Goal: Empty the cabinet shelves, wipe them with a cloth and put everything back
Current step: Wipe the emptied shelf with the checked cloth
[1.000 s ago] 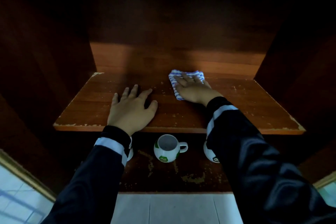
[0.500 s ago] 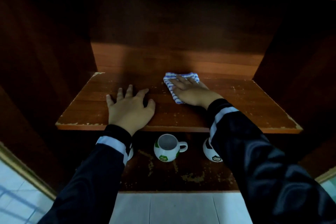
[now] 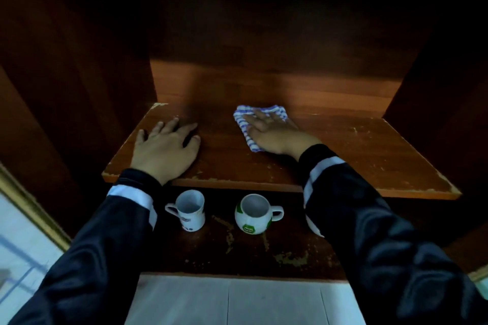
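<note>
The shelf (image 3: 343, 155) is getting wiped, right hand (image 3: 272, 132) pressing flat-fingered on the striped cloth (image 3: 244, 126), left hand (image 3: 165, 148) bracing with fingers spread, mugs (image 3: 253, 215) below likely awaiting their turn.

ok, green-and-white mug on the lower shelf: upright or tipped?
Upright. The green-and-white mug stands on its base on the lower shelf, open mouth facing up; nothing visible inside.

Worn, chipped wood shelf (image 3: 343, 155) – striped woven cloth (image 3: 244, 124) – two glossy ceramic mugs (image 3: 253, 215)
</note>
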The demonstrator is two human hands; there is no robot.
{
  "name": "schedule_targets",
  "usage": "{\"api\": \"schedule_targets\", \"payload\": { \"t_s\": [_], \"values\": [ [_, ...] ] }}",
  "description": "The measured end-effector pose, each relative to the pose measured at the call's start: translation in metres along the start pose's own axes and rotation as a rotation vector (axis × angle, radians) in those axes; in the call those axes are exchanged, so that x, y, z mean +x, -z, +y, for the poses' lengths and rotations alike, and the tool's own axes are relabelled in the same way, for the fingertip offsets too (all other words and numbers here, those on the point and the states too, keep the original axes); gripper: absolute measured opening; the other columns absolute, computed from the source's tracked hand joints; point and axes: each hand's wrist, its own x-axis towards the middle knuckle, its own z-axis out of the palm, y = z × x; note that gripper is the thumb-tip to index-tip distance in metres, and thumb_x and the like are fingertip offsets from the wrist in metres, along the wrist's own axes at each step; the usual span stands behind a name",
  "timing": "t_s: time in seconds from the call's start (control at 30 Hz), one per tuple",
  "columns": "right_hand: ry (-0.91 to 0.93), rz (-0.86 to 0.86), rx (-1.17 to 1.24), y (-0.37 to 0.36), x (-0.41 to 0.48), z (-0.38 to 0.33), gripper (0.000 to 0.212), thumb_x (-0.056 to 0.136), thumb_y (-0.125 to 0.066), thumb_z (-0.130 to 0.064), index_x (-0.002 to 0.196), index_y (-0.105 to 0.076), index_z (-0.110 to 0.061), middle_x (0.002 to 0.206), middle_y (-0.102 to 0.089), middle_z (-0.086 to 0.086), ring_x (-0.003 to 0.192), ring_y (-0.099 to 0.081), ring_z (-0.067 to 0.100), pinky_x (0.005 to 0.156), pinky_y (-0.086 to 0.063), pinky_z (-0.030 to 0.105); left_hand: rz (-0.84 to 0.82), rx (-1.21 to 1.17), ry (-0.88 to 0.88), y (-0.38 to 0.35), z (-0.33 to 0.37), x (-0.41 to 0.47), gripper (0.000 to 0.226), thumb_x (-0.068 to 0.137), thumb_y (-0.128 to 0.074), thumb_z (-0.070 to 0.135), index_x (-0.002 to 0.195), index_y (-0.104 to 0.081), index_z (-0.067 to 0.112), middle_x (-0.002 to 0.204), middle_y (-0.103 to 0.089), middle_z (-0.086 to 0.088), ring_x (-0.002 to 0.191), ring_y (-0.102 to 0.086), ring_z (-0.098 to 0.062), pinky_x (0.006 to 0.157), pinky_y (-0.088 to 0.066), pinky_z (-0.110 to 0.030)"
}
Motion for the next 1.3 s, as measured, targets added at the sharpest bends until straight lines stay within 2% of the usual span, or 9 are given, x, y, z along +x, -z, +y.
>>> {"api": "schedule_targets", "payload": {
  "t_s": [0.13, 0.23, 0.37, 0.6, 0.83, 1.03, 1.3],
  "values": [
    [-0.145, 0.02, -0.019, 0.005, 0.014, -0.02, 0.056, 0.105, -0.015, -0.047, 0.158, -0.004, -0.031, 0.165, 0.007, -0.004, 0.151, 0.005, 0.031, 0.12, 0.002, 0.053, 0.013, -0.023, -0.015, -0.004, 0.001, 0.0, 0.053, 0.101, -0.026, 0.056, 0.153, -0.024, 0.043, 0.166, -0.012, 0.004, 0.153, -0.008, -0.024, 0.122, -0.003, -0.047],
    [-0.065, -0.029, -0.047, 0.01, 0.022, -0.034, 0.055, 0.106, -0.016, -0.046, 0.158, -0.004, -0.032, 0.165, 0.007, -0.005, 0.151, 0.005, 0.032, 0.12, 0.001, 0.054, 0.005, -0.025, -0.015, -0.004, 0.0, 0.0, 0.054, 0.101, -0.026, 0.056, 0.154, -0.023, 0.043, 0.166, -0.01, 0.004, 0.153, -0.007, -0.024, 0.122, -0.003, -0.046],
    [0.043, -0.083, -0.032, 0.012, 0.015, -0.03, 0.053, 0.107, -0.016, -0.045, 0.157, -0.003, -0.035, 0.165, 0.01, -0.008, 0.151, 0.009, 0.026, 0.12, 0.004, 0.048, 0.005, -0.036, -0.019, -0.004, -0.001, 0.0, 0.054, 0.101, -0.027, 0.056, 0.154, -0.023, 0.044, 0.166, -0.01, 0.005, 0.153, -0.006, -0.023, 0.123, -0.002, -0.046],
    [-0.14, -0.011, -0.03, 0.002, 0.024, -0.043, 0.057, 0.105, -0.014, -0.047, 0.158, -0.002, -0.029, 0.165, 0.01, -0.003, 0.151, 0.006, 0.033, 0.12, 0.003, 0.056, 0.007, -0.041, -0.011, -0.005, -0.001, 0.001, 0.054, 0.1, -0.028, 0.056, 0.153, -0.023, 0.044, 0.166, -0.011, 0.005, 0.153, -0.007, -0.023, 0.122, -0.002, -0.046],
    [0.062, -0.068, 0.007, 0.009, 0.021, -0.034, 0.054, 0.106, -0.019, -0.049, 0.157, -0.008, -0.037, 0.165, 0.007, -0.009, 0.152, 0.008, 0.025, 0.12, 0.004, 0.048, 0.005, -0.045, -0.01, -0.004, -0.001, 0.001, 0.054, 0.101, -0.028, 0.056, 0.153, -0.024, 0.044, 0.166, -0.011, 0.005, 0.153, -0.007, -0.023, 0.122, -0.002, -0.046],
    [0.003, -0.036, 0.023, 0.011, 0.025, -0.032, 0.054, 0.105, -0.023, -0.048, 0.156, -0.011, -0.036, 0.166, 0.004, -0.004, 0.152, 0.003, 0.031, 0.121, -0.001, 0.052, 0.011, -0.067, -0.011, -0.004, -0.001, 0.001, 0.053, 0.102, -0.024, 0.055, 0.153, -0.025, 0.044, 0.166, -0.012, 0.004, 0.153, -0.007, -0.023, 0.122, -0.002, -0.047],
    [0.103, -0.071, 0.01, -0.002, 0.005, -0.034, 0.051, 0.106, -0.018, -0.049, 0.155, -0.006, -0.043, 0.164, 0.009, -0.013, 0.151, 0.011, 0.02, 0.119, 0.008, 0.044, 0.025, -0.092, -0.008, -0.006, -0.002, 0.001, 0.049, 0.104, -0.025, 0.048, 0.152, -0.027, 0.042, 0.166, -0.014, 0.004, 0.153, -0.008, -0.023, 0.122, -0.002, -0.047]
  ]
}}
